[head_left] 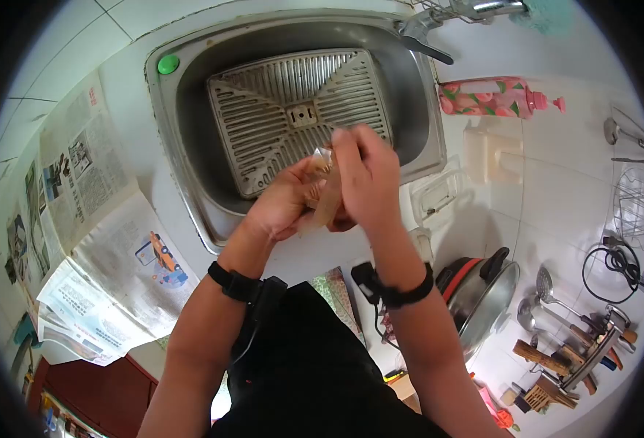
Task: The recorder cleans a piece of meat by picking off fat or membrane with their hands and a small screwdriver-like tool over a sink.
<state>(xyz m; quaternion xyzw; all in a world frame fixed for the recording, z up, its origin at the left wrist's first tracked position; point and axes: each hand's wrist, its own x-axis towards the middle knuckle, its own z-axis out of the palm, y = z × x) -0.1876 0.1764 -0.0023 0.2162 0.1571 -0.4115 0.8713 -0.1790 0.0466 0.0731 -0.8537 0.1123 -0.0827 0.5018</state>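
Note:
Both my hands meet above the near edge of the steel sink (165, 124), closed around a translucent tan strip (328, 202) that looks like tape. My left hand (282, 201) grips it from the left, palm partly turned up. From the right, my right hand (369, 175) has its fingers curled over the upper end. A small shiny piece (323, 155) shows between the fingers; the rest of the strip is hidden by them. Beyond my hands, a ribbed metal tray (292, 84) with a slotted centre lies in the sink, slightly tilted.
Newspaper sheets (110, 241) cover the left counter. A green round object (168, 64) sits on the sink's far-left corner. At right are the faucet (424, 33), a pink bottle (486, 98), a beige plastic container (493, 157), a lidded pan (486, 299) and hanging utensils (555, 314).

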